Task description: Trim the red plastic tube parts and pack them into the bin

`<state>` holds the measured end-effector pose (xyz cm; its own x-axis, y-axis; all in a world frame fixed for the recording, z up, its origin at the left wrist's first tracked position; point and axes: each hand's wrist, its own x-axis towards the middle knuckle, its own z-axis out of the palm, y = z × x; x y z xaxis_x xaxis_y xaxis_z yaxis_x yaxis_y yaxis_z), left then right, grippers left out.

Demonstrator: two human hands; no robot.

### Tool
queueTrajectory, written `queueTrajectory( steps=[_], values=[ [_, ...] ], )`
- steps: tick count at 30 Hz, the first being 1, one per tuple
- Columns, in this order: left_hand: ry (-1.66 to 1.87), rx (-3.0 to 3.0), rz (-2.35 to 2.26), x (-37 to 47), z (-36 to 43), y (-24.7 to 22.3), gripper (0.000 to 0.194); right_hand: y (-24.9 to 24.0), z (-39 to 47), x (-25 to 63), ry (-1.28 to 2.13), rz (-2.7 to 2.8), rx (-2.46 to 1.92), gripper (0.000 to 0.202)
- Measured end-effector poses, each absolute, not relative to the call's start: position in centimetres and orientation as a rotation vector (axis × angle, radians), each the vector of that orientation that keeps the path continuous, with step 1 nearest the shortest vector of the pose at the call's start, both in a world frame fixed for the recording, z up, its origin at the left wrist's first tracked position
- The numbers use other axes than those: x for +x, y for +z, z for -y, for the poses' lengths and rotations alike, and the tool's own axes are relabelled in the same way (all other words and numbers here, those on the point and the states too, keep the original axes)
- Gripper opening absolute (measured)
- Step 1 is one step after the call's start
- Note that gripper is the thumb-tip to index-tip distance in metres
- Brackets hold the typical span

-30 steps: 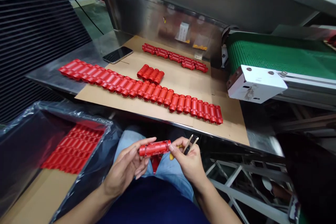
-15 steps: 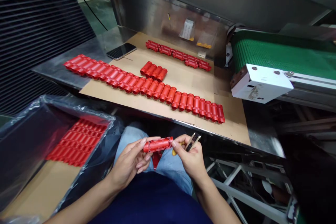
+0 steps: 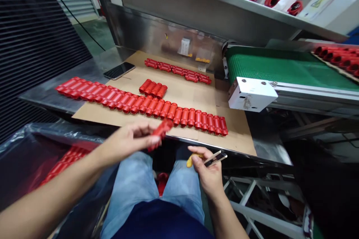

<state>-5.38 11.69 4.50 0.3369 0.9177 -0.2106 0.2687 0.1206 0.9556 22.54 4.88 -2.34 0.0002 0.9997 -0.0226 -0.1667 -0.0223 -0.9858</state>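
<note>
My left hand grips a red tubular plastic part, blurred by motion, just over the table's front edge. The part is tilted, its far end close to the row of similar red parts on the cardboard. Over my right knee, my right hand is closed around a slim tool with pale metal sides and a dark middle, perhaps a cutter. Something yellow shows at its thumb and fingers; I cannot tell whether it is held or worn.
Cardboard covers the metal table, bearing a phone, a short red group and a back row. A green conveyor with a white end bracket stands right. At lower left is a plastic-lined bin with red parts.
My left hand has carried the red part away from my right hand, up and toward the table. My right hand keeps its tool, now turned flatter. The view has shifted upward and right.
</note>
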Motion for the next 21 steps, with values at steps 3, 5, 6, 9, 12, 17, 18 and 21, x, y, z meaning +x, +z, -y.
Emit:
queueTrajectory(
  steps=[3, 5, 6, 9, 12, 17, 18, 21],
  values=[
    [0.437, 2.023, -1.860, -3.6, -21.4, 7.2, 0.043, -2.6, -4.4, 23.1, 1.290, 1.106, -1.144, 0.033],
    [0.298, 2.074, -2.005, -1.4, -27.1, 7.5, 0.042, -2.9, -3.7, 23.3, 1.278, 1.094, -1.171, 0.035],
    [0.229, 2.083, -2.049, -0.2, -29.4, 7.2, 0.042, -3.1, -3.4, 23.4, 1.261, 1.078, -1.185, 0.036],
    [0.029, 2.084, -2.115, 2.5, -33.7, 5.0, 0.043, -3.3, -2.5, 24.1, 1.194, 1.019, -1.224, 0.038],
    [-0.124, 2.110, -2.122, 3.2, -35.2, 2.9, 0.044, -3.4, -1.9, 25.5, 1.164, 0.988, -1.266, 0.039],
    [-0.227, 2.121, -2.143, 2.0, -36.1, 2.0, 0.045, -3.8, -1.9, 26.2, 1.159, 0.977, -1.279, 0.041],
    [-0.232, 2.118, -2.148, 1.7, -36.1, 2.2, 0.047, -3.8, -2.0, 26.0, 1.166, 0.987, -1.276, 0.041],
    [-0.196, 2.144, -2.176, 0.5, -35.6, 3.6, 0.072, -3.5, -2.1, 25.4, 1.170, 1.048, -1.277, 0.043]
  ],
)
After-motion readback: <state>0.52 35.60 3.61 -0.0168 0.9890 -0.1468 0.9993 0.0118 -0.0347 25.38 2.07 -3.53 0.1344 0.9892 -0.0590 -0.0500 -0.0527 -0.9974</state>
